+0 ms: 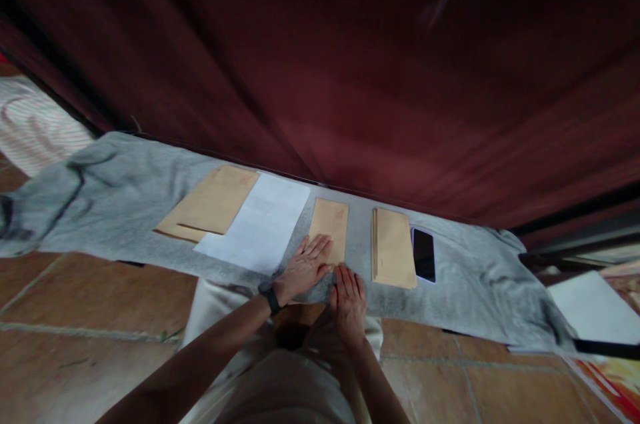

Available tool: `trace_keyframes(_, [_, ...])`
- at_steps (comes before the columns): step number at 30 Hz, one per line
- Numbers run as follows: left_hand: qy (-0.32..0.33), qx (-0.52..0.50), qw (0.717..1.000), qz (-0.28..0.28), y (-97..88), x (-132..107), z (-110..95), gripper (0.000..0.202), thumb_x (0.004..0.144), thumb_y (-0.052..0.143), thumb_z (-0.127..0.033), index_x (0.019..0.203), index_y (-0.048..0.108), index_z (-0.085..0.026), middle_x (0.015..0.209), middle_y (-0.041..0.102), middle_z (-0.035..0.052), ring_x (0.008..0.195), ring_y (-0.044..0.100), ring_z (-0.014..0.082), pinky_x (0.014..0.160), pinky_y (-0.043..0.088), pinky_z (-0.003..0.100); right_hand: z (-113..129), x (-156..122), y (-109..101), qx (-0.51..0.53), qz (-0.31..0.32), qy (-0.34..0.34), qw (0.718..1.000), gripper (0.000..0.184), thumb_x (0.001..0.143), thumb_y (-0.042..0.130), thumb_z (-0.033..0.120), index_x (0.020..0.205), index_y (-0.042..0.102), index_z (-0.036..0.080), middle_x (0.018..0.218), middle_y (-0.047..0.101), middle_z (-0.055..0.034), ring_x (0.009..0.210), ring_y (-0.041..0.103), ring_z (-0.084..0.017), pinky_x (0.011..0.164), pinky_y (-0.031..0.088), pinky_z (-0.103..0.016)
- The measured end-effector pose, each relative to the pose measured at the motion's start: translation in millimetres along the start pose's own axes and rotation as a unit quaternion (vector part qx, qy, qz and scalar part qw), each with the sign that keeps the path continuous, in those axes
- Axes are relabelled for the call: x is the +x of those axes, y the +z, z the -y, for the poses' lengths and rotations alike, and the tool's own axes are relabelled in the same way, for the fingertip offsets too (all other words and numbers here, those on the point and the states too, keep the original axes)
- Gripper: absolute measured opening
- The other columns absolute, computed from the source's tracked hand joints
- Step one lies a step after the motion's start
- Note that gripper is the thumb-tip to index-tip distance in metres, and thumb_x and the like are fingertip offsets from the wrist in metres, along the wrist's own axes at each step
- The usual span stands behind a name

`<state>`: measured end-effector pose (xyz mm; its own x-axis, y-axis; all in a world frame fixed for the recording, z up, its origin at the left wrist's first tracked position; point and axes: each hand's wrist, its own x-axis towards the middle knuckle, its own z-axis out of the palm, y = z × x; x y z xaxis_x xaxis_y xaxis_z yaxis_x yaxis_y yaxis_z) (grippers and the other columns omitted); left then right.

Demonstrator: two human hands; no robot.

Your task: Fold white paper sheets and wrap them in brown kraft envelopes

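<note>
Head view: left hand (304, 271) lies flat, fingers spread, on the envelope (334, 223); right hand (349, 307), fingers extended, meets its lower edge. Light, probably easily creased, best held by the sides.

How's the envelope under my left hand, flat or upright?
Flat: the envelope lies on the gray cloth, left hand spread over its lower part.

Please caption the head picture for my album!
Left hand flat on a brown envelope, right hand at its bottom edge.
</note>
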<state>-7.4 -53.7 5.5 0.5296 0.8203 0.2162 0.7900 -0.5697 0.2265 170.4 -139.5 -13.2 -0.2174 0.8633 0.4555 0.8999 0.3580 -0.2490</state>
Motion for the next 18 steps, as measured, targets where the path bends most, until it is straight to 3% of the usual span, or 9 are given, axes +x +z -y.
trace_keyframes(8, [-0.003, 0.007, 1.000, -0.019, 2.5, -4.3, -3.0, 0.052, 0.104, 0.039, -0.037, 0.152, 0.043, -0.017, 0.161, 0.040, 0.0101, 0.152, 0.031, 0.0234, 0.126, 0.020, 0.050, 1.5, 8.5, -6.2, 0.045, 0.020, 0.031, 0.998, 0.044, 0.104, 0.039, 0.022, 0.146, 0.051, 0.013, 0.145, 0.058, -0.0139, 0.140, 0.049, -0.024, 0.118, 0.036, -0.048])
trace_keyframes(18, [-0.019, -0.020, 0.999, -0.016, -1.7, -4.3, -4.7, 0.052, 0.103, 0.032, -0.031, 0.153, 0.042, -0.018, 0.161, 0.039, 0.0094, 0.152, 0.029, 0.0235, 0.126, 0.022, 0.050, 11.7, 14.8, 4.7, 0.015, 0.047, 0.019, 0.999, 0.046, 0.104, 0.041, 0.027, 0.147, 0.051, 0.014, 0.146, 0.058, -0.0118, 0.139, 0.050, -0.024, 0.119, 0.035, -0.045])
